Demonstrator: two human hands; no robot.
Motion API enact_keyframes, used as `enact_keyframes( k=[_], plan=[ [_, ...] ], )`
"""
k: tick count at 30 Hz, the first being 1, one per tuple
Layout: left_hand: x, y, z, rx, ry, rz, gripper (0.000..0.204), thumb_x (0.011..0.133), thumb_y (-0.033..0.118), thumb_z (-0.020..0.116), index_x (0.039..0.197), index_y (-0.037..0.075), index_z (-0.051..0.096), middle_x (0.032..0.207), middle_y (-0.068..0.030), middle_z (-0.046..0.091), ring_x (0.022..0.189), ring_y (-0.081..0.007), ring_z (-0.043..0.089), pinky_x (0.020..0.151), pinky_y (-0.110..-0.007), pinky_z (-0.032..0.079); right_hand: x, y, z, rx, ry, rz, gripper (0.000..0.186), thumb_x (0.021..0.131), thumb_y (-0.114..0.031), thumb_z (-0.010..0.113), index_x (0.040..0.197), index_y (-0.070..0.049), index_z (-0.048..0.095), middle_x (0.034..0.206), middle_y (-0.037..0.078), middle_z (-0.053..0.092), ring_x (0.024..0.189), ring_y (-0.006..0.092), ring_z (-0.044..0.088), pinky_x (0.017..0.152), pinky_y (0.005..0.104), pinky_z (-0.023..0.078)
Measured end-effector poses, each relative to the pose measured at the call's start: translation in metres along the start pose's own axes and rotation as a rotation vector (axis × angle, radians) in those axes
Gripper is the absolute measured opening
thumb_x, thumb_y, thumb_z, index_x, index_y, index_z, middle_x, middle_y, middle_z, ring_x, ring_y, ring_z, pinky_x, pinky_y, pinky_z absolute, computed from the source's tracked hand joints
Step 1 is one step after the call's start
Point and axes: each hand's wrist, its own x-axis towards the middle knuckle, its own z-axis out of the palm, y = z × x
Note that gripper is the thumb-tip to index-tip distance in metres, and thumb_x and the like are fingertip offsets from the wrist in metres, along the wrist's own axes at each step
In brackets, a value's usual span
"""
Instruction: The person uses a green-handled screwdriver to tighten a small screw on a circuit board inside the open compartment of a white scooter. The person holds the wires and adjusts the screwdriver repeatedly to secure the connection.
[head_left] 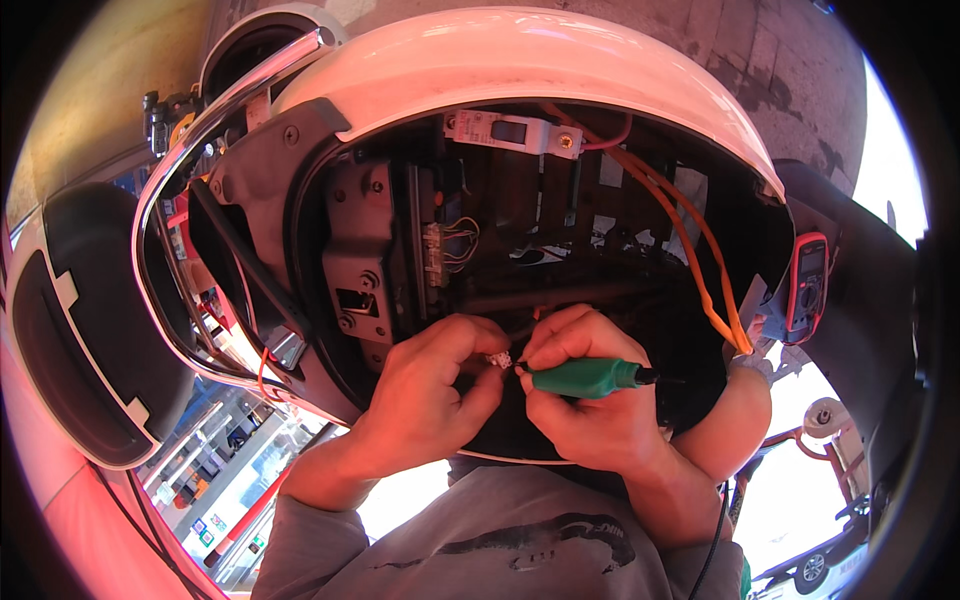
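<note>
My left hand [430, 390] pinches a small white connector [499, 359] between thumb and forefinger over the open body shell of a white scooter [530, 60]. Just to its right, my right hand [585, 415] grips a green-handled tool [590, 378], its dark narrow end close to the connector; whether they touch I cannot tell. Above my hands, a strip of small connectors with thin wires [435, 255] is fixed beside a metal bracket [355, 260]. A white circuit breaker [515, 133] lies along the upper edge inside the shell, and orange cables [705, 280] hang at the right.
A red-cased multimeter [806, 285] rests at the right beside a dark seat [850, 300]. Another person's bare arm [740, 415] reaches up near the orange cables, behind my right forearm. A black padded part [90, 320] stands at the left.
</note>
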Motion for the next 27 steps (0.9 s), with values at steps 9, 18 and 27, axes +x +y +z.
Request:
enact_keyframes(
  k=[9, 18, 27],
  plan=[
    [-0.0002, 0.0027, -0.0015, 0.011, -0.023, -0.032, 0.023, 0.084, -0.014, 0.068, 0.106, -0.005, 0.064, 0.11, -0.0152, 0.072, 0.095, -0.0229, 0.077, 0.081, -0.032, 0.064, 0.0013, -0.002, 0.0005, -0.029, 0.011, -0.008, 0.029, 0.075, 0.016, 0.074, 0.095, -0.002, 0.062, 0.092, 0.012, 0.067, 0.085, 0.019, 0.068, 0.088, 0.0343, 0.056],
    [0.0008, 0.0022, -0.0016, 0.019, -0.02, -0.009, 0.023, 0.083, -0.011, 0.07, 0.105, -0.004, 0.065, 0.104, -0.0153, 0.072, 0.089, -0.0254, 0.077, 0.077, -0.033, 0.063, 0.0029, -0.0059, 0.0012, -0.083, 0.012, -0.068, 0.033, 0.069, 0.015, 0.076, 0.093, -0.004, 0.064, 0.09, 0.012, 0.068, 0.083, 0.0235, 0.069, 0.084, 0.0371, 0.058],
    [-0.0004, 0.0034, -0.0041, 0.027, -0.033, -0.021, 0.023, 0.084, -0.013, 0.069, 0.105, -0.005, 0.065, 0.106, -0.0155, 0.073, 0.093, -0.0247, 0.077, 0.08, -0.033, 0.064, 0.0053, -0.0048, 0.0001, -0.043, -0.015, -0.076, 0.031, 0.069, 0.015, 0.076, 0.091, -0.003, 0.064, 0.092, 0.013, 0.068, 0.082, 0.0234, 0.068, 0.081, 0.0355, 0.056]
  ],
)
